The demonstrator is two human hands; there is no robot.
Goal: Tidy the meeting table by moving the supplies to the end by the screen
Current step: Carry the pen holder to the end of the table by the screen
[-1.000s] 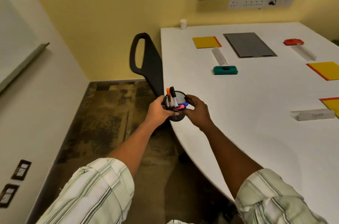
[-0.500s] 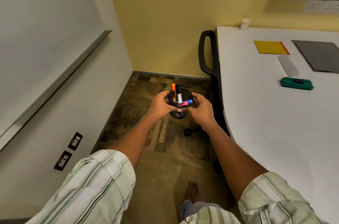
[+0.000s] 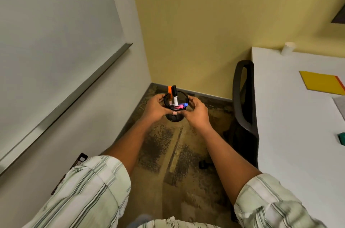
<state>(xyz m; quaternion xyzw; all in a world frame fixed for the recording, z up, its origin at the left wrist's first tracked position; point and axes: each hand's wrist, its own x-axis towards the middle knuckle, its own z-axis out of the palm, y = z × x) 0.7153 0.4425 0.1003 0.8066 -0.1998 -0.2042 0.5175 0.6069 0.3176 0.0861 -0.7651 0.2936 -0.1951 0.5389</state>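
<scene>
A black mesh pen cup (image 3: 175, 118) holds several markers, among them an orange one (image 3: 169, 93) and a black-capped white one (image 3: 175, 95). My left hand (image 3: 156, 109) grips the cup's left side and my right hand (image 3: 197, 112) grips its right side, holding it over the carpet, left of the white meeting table (image 3: 291, 134). A yellow folder (image 3: 322, 85), a green eraser (image 3: 342, 141) and a white paper cup (image 3: 287, 48) lie on the table near the far end. A corner of the wall screen (image 3: 339, 16) shows at the right edge.
A black office chair (image 3: 244, 108) stands tucked against the table's left edge, just right of my hands. A whiteboard with a metal tray (image 3: 74, 97) covers the left wall. Wall sockets (image 3: 81, 158) sit low on that wall. The yellow wall closes the corner ahead.
My view has swung left, away from the table toward the room corner. Both hands still hold the pen cup, now over the carpet instead of at the table's edge.
</scene>
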